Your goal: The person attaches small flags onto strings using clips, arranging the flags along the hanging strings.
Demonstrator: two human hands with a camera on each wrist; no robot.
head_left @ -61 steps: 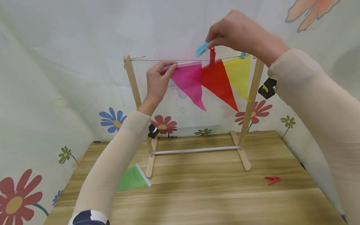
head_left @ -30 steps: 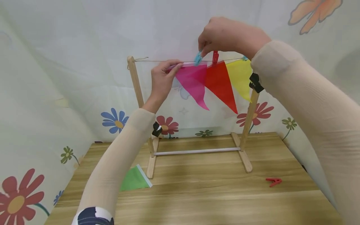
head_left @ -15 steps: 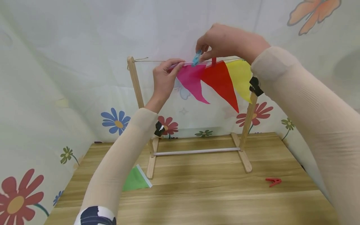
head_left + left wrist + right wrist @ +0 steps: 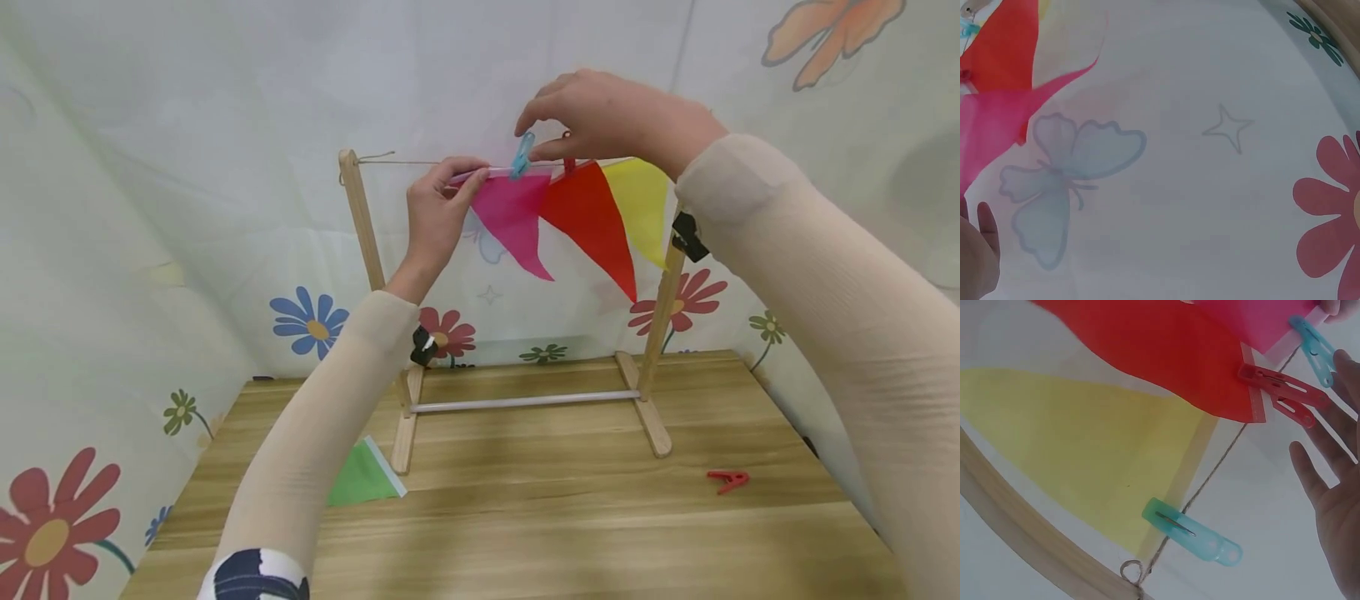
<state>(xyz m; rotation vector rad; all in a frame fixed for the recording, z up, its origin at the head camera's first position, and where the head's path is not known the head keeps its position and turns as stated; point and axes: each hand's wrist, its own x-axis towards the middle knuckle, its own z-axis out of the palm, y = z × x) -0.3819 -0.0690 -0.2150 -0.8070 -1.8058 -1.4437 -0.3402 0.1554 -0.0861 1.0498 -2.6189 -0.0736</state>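
Observation:
A pink pennant (image 4: 513, 208) hangs at the string, its white top edge pinched between my left thumb and fingers; the left hand (image 4: 435, 208) is at its left end. A light-blue clothespin (image 4: 522, 157) clips that edge near its right end. Around the clothespin's upper end, my right hand (image 4: 618, 112) has its fingers spread; in the right wrist view the fingers look loose, with one fingertip close to or touching it. To the right hang a red pennant (image 4: 588, 217) under a red clothespin (image 4: 1285, 385) and a yellow pennant (image 4: 641, 204) under another blue clothespin (image 4: 1191, 534).
The string runs between two posts of a wooden stand (image 4: 360, 217) with a white lower bar (image 4: 525, 402). On the wooden table (image 4: 562, 533) lie a green pennant (image 4: 363, 479), partly behind the left sleeve, and a loose red clothespin (image 4: 727, 480). A flower-printed cloth hangs behind.
My right hand brought the blue clothespin left and down onto the pink pennant's top edge. Its fingers have since loosened and spread, and the clothespin stays there. The left hand keeps its pinch.

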